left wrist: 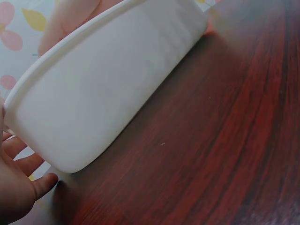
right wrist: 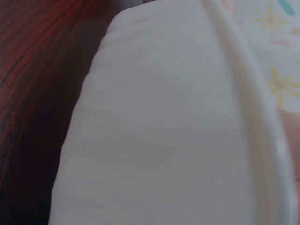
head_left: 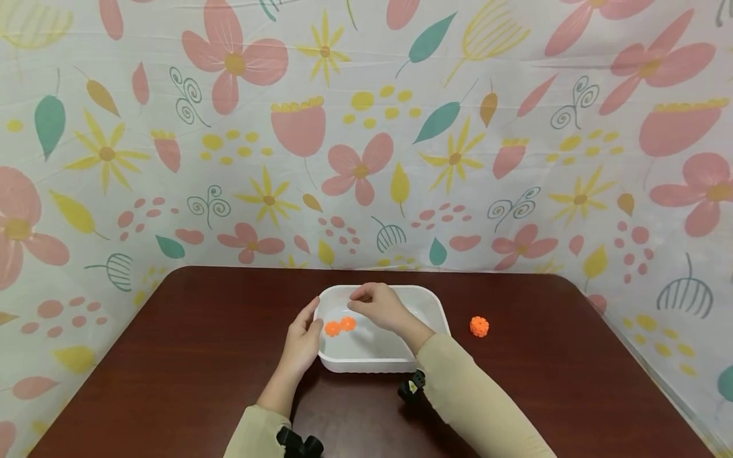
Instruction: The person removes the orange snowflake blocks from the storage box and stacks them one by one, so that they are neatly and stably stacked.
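In the head view, a white tray [head_left: 366,365] with rounded corners stands on the table. My left hand [head_left: 302,343] touches its left side, fingers fairly straight along the outer wall and thumb at the rim. Inside the tray, toward the left, two orange flower-shaped pieces [head_left: 340,326] lie side by side. Over the tray's middle is my right hand [head_left: 385,306], thumb and forefinger bent loosely toward each other; nothing shows between them. The tray's outer wall [left wrist: 103,79] fills much of the left wrist view, with left fingers [left wrist: 29,164] by its corner.
A bumpy orange ball [head_left: 479,326] lies on the dark wooden table [head_left: 189,356], right of the tray. Behind the table hangs a flower-patterned cloth [head_left: 361,216]. The right wrist view is mostly the tray's outer wall [right wrist: 154,122].
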`<action>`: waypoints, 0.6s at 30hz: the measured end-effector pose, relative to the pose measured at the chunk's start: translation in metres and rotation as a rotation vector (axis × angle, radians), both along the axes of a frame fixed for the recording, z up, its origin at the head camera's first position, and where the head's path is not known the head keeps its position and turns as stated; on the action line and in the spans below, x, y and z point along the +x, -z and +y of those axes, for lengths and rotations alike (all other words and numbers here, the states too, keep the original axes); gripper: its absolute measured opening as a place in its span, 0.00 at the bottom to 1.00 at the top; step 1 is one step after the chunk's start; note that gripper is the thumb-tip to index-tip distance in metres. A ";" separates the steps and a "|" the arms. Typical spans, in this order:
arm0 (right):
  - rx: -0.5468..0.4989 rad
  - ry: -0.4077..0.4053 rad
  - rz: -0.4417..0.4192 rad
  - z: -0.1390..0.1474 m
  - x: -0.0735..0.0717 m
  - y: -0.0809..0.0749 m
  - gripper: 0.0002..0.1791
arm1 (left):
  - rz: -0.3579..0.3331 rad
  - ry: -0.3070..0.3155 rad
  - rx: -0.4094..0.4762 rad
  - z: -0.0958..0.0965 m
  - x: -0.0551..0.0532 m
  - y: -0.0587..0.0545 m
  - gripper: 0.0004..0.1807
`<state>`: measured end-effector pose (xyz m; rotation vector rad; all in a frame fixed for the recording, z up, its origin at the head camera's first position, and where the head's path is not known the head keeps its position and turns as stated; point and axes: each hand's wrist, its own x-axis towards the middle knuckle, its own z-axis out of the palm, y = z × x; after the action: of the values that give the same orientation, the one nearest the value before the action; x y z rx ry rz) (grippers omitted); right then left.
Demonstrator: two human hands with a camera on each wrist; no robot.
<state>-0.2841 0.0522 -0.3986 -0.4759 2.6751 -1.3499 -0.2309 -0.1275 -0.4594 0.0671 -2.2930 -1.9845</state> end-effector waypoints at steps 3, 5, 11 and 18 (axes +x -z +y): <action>0.030 0.001 -0.006 -0.006 -0.003 0.005 0.08 | 0.012 0.020 0.013 -0.001 0.000 0.002 0.27; 0.045 -0.001 -0.003 -0.009 -0.005 0.008 0.08 | 0.021 0.035 0.026 -0.001 0.000 0.002 0.27; 0.060 -0.005 0.002 -0.012 -0.007 0.014 0.08 | 0.018 0.015 -0.002 -0.002 0.000 0.001 0.27; 0.064 -0.026 0.005 -0.012 -0.009 0.020 0.08 | 0.006 0.006 -0.017 -0.002 -0.002 -0.002 0.26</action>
<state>-0.2926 0.0403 -0.4188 -0.5062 2.6969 -1.2529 -0.2325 -0.1293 -0.4573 0.0532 -2.3095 -1.9649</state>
